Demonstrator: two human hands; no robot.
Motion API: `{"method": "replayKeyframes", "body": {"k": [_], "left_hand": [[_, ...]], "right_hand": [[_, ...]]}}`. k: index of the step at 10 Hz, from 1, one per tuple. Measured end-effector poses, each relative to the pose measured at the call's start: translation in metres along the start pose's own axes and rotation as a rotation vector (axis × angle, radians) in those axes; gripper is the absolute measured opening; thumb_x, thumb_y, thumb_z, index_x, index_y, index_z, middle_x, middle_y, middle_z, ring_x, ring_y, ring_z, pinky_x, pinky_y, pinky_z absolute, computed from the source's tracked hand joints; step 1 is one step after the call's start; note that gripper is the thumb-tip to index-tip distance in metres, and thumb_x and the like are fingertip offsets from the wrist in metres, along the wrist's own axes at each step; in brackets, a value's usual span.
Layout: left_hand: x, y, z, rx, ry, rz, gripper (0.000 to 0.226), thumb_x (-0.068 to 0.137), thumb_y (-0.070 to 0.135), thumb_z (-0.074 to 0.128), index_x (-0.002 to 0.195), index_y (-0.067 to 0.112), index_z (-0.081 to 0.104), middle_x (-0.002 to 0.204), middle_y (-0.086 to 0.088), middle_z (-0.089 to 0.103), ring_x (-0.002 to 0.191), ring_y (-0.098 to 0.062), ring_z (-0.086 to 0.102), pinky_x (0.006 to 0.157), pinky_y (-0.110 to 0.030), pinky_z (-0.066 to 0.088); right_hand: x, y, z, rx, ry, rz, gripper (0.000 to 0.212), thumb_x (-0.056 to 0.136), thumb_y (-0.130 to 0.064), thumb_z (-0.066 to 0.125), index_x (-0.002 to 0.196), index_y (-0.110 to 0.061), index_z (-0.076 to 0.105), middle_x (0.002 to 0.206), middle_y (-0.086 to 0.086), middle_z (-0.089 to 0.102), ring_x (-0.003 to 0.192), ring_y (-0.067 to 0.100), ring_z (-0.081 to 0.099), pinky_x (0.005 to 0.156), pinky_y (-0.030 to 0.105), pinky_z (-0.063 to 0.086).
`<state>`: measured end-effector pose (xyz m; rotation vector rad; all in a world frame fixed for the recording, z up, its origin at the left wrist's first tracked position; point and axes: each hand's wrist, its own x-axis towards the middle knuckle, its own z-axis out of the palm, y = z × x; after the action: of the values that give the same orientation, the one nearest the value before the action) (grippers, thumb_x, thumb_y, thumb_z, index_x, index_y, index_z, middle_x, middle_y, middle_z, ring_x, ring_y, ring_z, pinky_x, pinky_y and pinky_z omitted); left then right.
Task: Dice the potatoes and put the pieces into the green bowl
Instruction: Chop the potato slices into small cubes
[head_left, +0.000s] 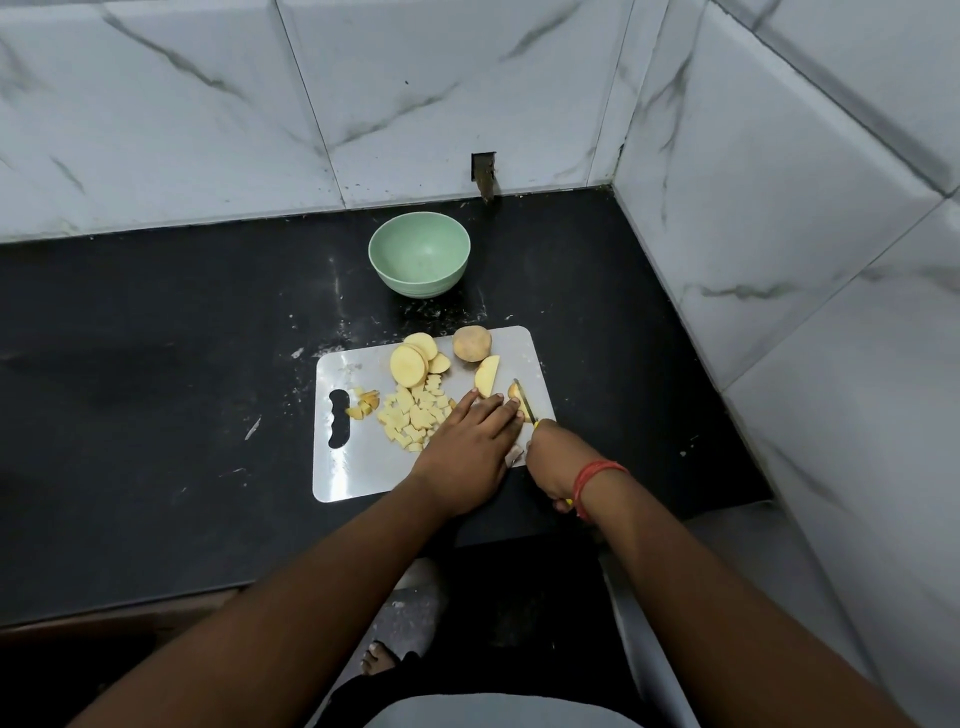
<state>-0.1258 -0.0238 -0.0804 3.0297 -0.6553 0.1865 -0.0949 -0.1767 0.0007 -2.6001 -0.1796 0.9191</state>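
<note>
A steel cutting board (358, 467) lies on the black counter. On it are a pile of diced potato (413, 418), round slices (413, 358), a whole potato (471, 343), a half wedge (487, 375) and a few brown-edged bits (365, 404). My left hand (475, 441) lies flat with straight fingers pressing on a potato piece (515, 393) that it mostly hides. My right hand (550, 465) grips a yellow-handled knife (524, 400), whose blade stands against that piece. The green bowl (420, 254) sits empty behind the board.
White marble-look tiled walls close off the back and the right side of the counter (156, 364). The counter's front edge runs below my forearms. A dark notch (484, 174) sits in the back wall behind the bowl.
</note>
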Motion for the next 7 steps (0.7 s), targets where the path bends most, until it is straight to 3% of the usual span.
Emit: {"method": "replayKeyframes", "body": {"k": [1,4,6,7], "left_hand": [[0.0,0.001,0.001,0.008,0.008,-0.004,0.055,0.103,0.039,0.029,0.143,0.012,0.055,0.15,-0.008,0.05,0.14,-0.029,0.043,0.123,-0.05,0.024],[0.0,0.0,0.006,0.016,0.006,-0.01,0.051,0.106,0.039,0.036,0.145,0.012,0.052,0.151,-0.007,0.049,0.141,-0.028,0.041,0.123,-0.049,0.021],[0.0,0.001,0.006,0.015,0.009,-0.008,0.053,0.105,0.04,0.033,0.145,0.011,0.053,0.15,-0.008,0.05,0.14,-0.029,0.042,0.123,-0.049,0.022],[-0.001,0.002,0.005,0.0,0.013,-0.008,0.053,0.105,0.04,0.034,0.145,0.011,0.053,0.151,-0.008,0.049,0.141,-0.028,0.041,0.124,-0.049,0.022]], "right_hand": [[-0.002,0.005,0.004,0.036,-0.009,0.034,0.032,0.098,-0.012,0.044,0.124,0.003,0.052,0.113,0.024,0.062,0.055,0.014,0.038,0.053,0.025,0.038],[-0.019,0.017,0.014,0.106,-0.036,0.103,0.031,0.1,-0.012,0.04,0.127,0.001,0.049,0.117,0.024,0.06,0.057,0.012,0.036,0.054,0.019,0.034],[-0.04,0.017,0.017,0.009,-0.125,0.113,0.031,0.104,-0.016,0.036,0.13,-0.004,0.049,0.122,0.011,0.06,0.061,0.017,0.041,0.052,0.026,0.027],[-0.043,0.035,0.021,-0.018,-0.045,0.03,0.025,0.101,-0.013,0.039,0.12,-0.002,0.049,0.117,0.02,0.06,0.097,0.033,0.061,0.068,0.028,0.042]]}}
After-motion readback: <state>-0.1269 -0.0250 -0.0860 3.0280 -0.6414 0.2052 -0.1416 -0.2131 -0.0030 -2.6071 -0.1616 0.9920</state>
